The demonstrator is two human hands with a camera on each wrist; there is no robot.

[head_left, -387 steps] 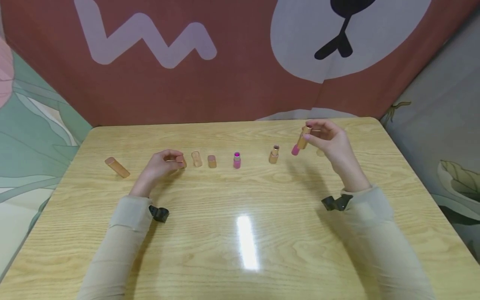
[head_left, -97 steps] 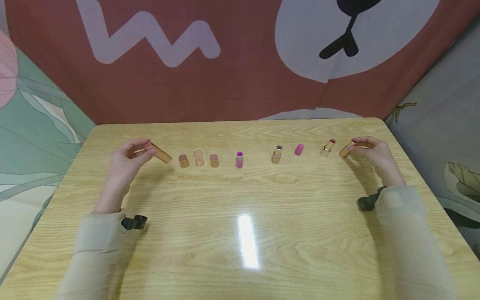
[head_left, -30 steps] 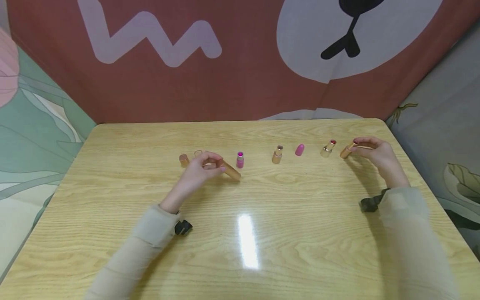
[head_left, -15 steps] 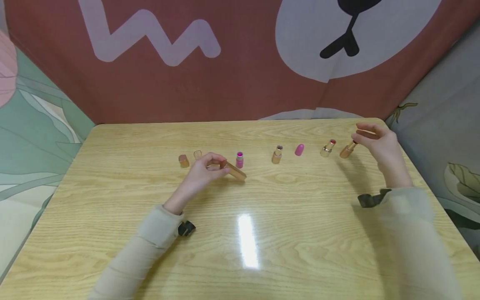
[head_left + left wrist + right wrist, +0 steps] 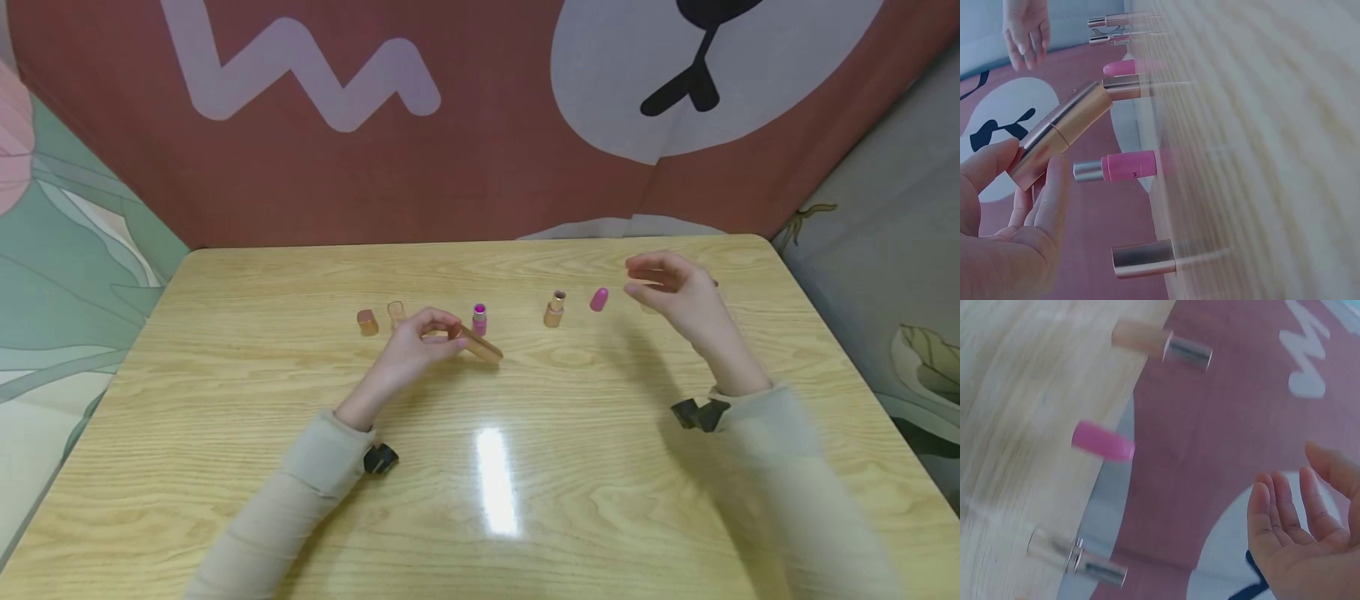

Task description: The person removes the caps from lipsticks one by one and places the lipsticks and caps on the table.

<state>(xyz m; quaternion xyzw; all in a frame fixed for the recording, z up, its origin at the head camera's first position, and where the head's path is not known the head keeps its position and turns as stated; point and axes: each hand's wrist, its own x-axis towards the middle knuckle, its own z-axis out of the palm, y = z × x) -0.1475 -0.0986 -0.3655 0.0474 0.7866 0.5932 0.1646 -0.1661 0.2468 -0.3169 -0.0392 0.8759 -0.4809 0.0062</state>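
Observation:
My left hand [image 5: 408,346] pinches a closed gold lipstick tube [image 5: 482,345] between thumb and fingers, tilted above the table; a seam rings the tube [image 5: 1063,134] in the left wrist view. Just beyond it stands a magenta lipstick [image 5: 479,322] without its cap. My right hand [image 5: 678,300] is raised and holds nothing, fingers loosely bent. Near it are an upright pink cap [image 5: 598,300] and an uncapped gold-and-beige lipstick [image 5: 553,310]. The right hand mostly covers a clear-based gold lipstick, which shows in the right wrist view as a lipstick [image 5: 1077,557].
Left of the row stand a copper cap [image 5: 367,322] and a clear cap [image 5: 395,312]. Another copper cap [image 5: 1143,259] is hidden behind my left hand in the head view. A patterned red cloth [image 5: 480,183] rises behind the wooden table [image 5: 570,467].
My left hand picked up the gold tube at far left and carried it right to the middle. My right hand let go of the rightmost lipstick and moved left, empty.

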